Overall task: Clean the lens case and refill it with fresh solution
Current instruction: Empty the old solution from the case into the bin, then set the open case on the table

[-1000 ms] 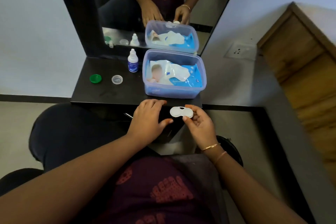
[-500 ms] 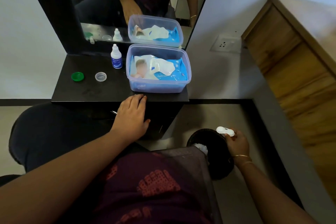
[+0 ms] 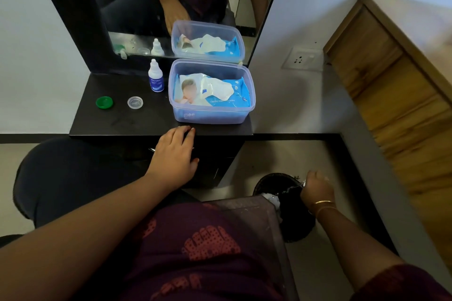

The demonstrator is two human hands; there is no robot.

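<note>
Our right hand (image 3: 316, 187) clenched over the black bin (image 3: 288, 203), what it grasps hidden, our left hand (image 3: 175, 154) released, fingers (image 3: 182, 132) on the counter (image 3: 117, 120) edge

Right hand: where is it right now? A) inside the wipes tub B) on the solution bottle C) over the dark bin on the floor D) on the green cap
C: the right hand is down beside the shelf, over the dark bin on the floor, closed around something small and pale that cannot be made out; the solution bottle, wipes tub and green cap sit untouched on the shelf.
</note>
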